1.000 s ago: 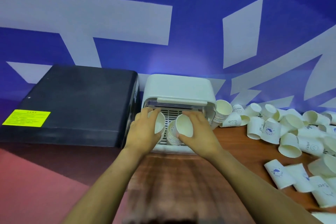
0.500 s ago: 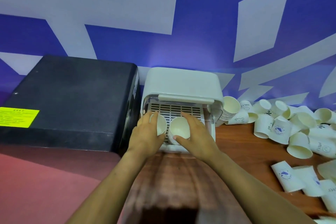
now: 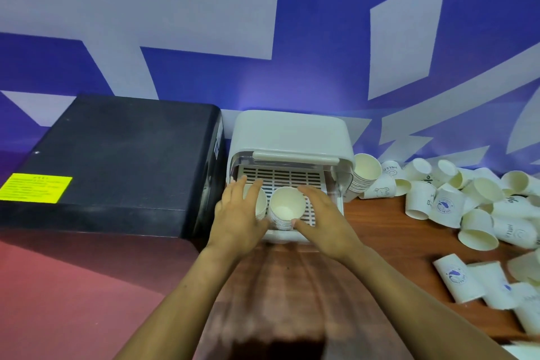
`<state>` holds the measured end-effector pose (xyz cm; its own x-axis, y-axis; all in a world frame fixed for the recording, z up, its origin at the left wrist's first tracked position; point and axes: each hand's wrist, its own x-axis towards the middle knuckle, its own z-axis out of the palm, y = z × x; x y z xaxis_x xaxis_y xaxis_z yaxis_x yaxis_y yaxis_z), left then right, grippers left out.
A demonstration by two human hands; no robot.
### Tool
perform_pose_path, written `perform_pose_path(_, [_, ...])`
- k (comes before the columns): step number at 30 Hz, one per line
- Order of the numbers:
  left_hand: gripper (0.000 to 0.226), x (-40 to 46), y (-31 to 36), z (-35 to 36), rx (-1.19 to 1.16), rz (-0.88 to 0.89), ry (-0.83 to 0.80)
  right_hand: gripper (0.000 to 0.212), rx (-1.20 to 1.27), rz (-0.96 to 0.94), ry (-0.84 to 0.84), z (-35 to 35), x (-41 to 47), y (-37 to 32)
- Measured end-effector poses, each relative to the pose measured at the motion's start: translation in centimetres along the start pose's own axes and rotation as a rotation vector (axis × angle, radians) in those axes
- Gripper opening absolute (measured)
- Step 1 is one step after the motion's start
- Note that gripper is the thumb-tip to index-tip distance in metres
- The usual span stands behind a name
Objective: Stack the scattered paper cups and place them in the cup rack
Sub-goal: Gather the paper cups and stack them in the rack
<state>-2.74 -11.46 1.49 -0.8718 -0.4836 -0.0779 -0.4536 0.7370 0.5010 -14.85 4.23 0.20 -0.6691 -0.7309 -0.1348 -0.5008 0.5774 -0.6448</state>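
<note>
left hand [image 3: 237,215] holds one cup stack [image 3: 261,207], right hand [image 3: 321,217] another [image 3: 285,209]; right of them a cup [image 3: 391,169] reads "hello".

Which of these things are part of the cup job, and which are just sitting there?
Part of the job:
- cup rack
- left stack, at the left hand
- right stack, at the right hand
- loose cups
- leaning stack

Just there:
- black box
- yellow label
- table
</note>
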Motion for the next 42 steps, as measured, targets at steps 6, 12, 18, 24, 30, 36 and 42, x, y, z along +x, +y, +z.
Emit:
perform_pose_path(6, [0.061,-3.4,2.9,0.6,-0.084,0.216,0.015,0.058,-0.049,0.082,-0.009,-1.8,-5.0,1.6])
perform_pose_path(12, [0.054,-4.9,6.8,3.0,-0.042,0.295,-0.138,0.049,-0.061,0.141,0.042,-4.1,-10.2,3.8])
perform_pose_path(18, [0.051,-5.7,9.8,4.8,0.020,0.310,-0.214,0.044,-0.056,0.193,0.060,-6.4,-13.0,7.4])
perform_pose_path(24, [0.053,-5.3,13.5,6.8,0.050,0.271,-0.223,0.045,0.004,0.179,0.019,-8.3,-13.9,11.3])
perform_pose_path(30, [0.055,-3.9,20.9,11.5,0.087,0.249,-0.263,0.047,0.016,0.219,0.028,-13.7,-15.1,18.7])
perform_pose_path(36, [0.061,-2.8,27.3,17.2,0.130,0.261,-0.324,0.049,-0.068,0.285,-0.006,-18.7,-15.4,26.4])
perform_pose_path(42, [0.062,-1.9,30.5,20.7,0.209,0.217,-0.379,0.050,-0.111,0.354,-0.043,-20.0,-15.9,31.1])
